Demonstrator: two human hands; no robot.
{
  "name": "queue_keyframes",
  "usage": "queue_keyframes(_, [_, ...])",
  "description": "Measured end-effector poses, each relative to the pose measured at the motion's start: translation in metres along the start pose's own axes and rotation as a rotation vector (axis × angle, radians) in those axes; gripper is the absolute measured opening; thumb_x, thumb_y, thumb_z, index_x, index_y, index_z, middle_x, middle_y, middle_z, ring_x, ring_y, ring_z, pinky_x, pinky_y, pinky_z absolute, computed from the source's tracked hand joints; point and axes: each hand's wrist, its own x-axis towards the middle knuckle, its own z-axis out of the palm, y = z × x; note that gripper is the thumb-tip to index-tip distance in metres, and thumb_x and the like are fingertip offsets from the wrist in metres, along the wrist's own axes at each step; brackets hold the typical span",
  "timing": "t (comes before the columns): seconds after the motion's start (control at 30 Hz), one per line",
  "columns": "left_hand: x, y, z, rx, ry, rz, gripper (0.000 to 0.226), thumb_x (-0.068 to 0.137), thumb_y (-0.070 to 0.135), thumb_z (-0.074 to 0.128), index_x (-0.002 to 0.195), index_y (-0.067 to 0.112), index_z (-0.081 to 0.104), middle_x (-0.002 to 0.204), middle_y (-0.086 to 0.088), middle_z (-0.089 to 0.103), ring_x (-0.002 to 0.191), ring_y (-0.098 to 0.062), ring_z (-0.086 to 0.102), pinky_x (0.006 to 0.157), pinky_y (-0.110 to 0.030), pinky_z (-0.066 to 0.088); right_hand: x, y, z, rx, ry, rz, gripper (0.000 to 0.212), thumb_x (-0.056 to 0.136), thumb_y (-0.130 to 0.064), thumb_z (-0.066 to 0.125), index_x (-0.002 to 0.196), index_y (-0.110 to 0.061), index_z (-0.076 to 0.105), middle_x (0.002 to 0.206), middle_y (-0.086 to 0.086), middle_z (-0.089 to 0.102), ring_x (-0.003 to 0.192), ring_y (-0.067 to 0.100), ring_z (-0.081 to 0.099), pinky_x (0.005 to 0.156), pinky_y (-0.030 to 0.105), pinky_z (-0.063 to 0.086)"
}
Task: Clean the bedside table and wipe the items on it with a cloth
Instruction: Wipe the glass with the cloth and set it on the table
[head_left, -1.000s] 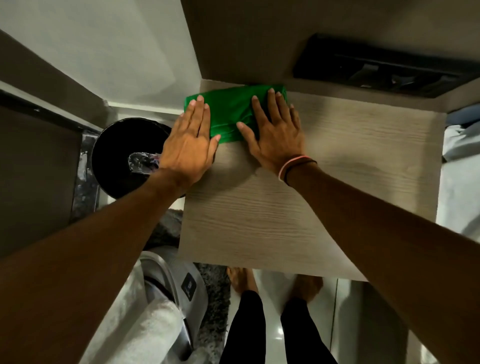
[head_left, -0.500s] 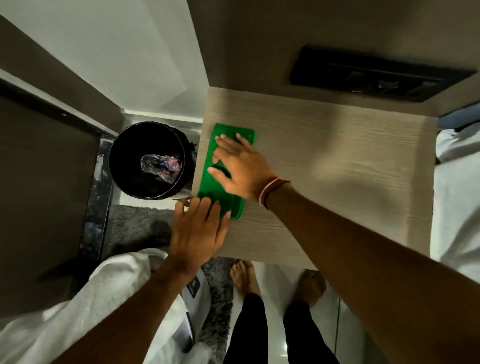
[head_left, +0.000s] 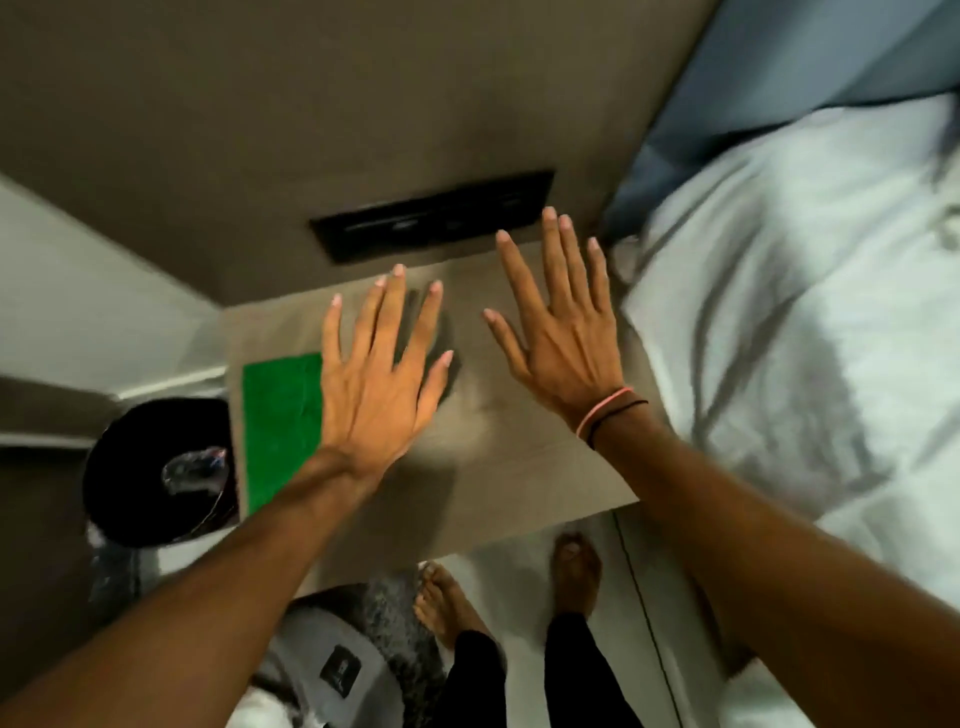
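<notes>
Fingers of both hands are spreading wide and holding nothing. Nearest, bare feet are standing on the pale floor. Beyond them, the left hand is hovering palm-down over the wooden surface, its edge overlapping the green cloth, which is lying flat along the surface's left side. A black bin is sitting just beside that edge. The right hand, wearing wristbands, is reaching farther, near the white bedding and the dark wall panel.
</notes>
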Motion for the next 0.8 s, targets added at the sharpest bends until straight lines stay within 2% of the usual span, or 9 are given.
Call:
queue_keyframes(0.17, [0.069,0.09,-0.029,-0.065,0.117,0.197,0.062,0.104,0.05,0.024,0.159,0.022,0.015,0.166,-0.014,0.02,0.152,-0.028,0.024,0.121,-0.059,0.018,-0.023,0.093,-0.06,-0.047,0.178,0.232,0.064,0.103,-0.053,0.032,0.157,-0.019,0.028,0.163,0.025,0.021,0.153,0.039,0.018,0.123,0.056,0.018])
queue_keyframes(0.33, [0.121,0.22,-0.06,-0.099,0.218,0.413,0.062,0.105,0.05,0.029,0.158,0.02,0.018,0.162,-0.015,0.03,0.148,-0.029,0.034,0.118,-0.061,0.024,-0.088,0.207,-0.124,-0.13,0.274,0.547,0.064,0.104,-0.054,0.028,0.157,-0.018,0.03,0.163,0.024,0.021,0.153,0.038,0.017,0.122,0.056,0.018])
queue_keyframes(0.53, [0.14,0.34,-0.084,-0.23,0.162,0.575,0.064,0.103,0.054,0.025,0.157,0.021,0.02,0.161,-0.014,0.031,0.145,-0.032,0.037,0.119,-0.057,0.026,-0.171,0.285,-0.149,-0.127,0.244,0.808,0.066,0.103,-0.054,0.026,0.158,-0.018,0.025,0.165,0.023,0.015,0.155,0.037,0.011,0.123,0.054,0.013])
queue_keyframes(0.63, [0.151,0.384,-0.089,-0.289,0.172,0.639,0.064,0.103,0.054,0.03,0.157,0.018,0.024,0.159,-0.017,0.036,0.139,-0.035,0.045,0.115,-0.054,0.034,-0.194,0.312,-0.15,-0.113,0.24,0.885,0.065,0.103,-0.051,0.026,0.159,-0.017,0.024,0.165,0.022,0.014,0.155,0.036,0.011,0.123,0.054,0.014])
queue_keyframes(0.8, [0.167,0.446,-0.084,-0.357,0.093,0.677,0.076,0.096,0.064,0.038,0.158,0.022,0.02,0.158,-0.017,0.036,0.137,-0.033,0.046,0.108,-0.049,0.04,-0.209,0.356,-0.153,-0.063,0.331,0.982,0.059,0.104,-0.045,0.03,0.157,-0.019,0.029,0.164,0.019,0.021,0.154,0.034,0.018,0.124,0.051,0.017])
